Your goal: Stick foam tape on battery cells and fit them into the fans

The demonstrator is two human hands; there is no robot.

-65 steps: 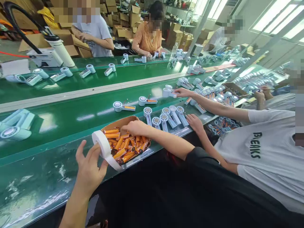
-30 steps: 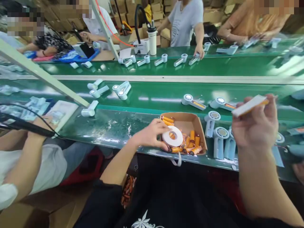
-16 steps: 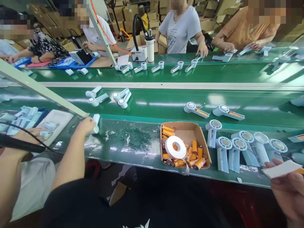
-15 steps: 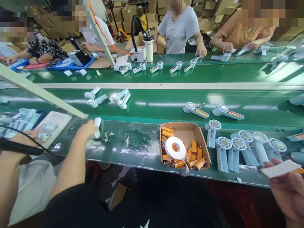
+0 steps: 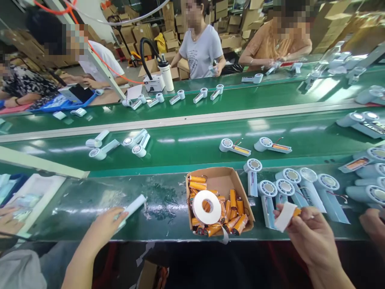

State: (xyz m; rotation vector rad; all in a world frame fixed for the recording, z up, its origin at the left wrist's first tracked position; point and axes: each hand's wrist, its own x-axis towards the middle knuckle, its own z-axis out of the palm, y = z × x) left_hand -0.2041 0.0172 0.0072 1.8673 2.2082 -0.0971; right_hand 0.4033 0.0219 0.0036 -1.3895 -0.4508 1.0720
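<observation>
My left hand (image 5: 104, 226) grips one end of a white fan handle piece (image 5: 132, 206) just above the green bench, left of the cardboard box (image 5: 224, 176). The box holds several orange batteries (image 5: 233, 200), and a roll of white tape (image 5: 206, 206) lies on top of them. My right hand (image 5: 306, 235) is closed on an orange battery wrapped in white tape (image 5: 284, 216). It hovers at the near edge, just below a row of open light-blue fan shells (image 5: 267, 188).
More fan shells ride the green conveyor belt (image 5: 186, 146), and others lie at the far right (image 5: 361, 192). A co-worker's hand (image 5: 373, 224) is at my right and another person's hand (image 5: 7, 218) at my left. Several people work across the line beside a white machine (image 5: 155, 82).
My left hand has picked up the white fan piece from the far left and brought it nearer the box. My right hand with the taped battery has moved left toward the fan shells.
</observation>
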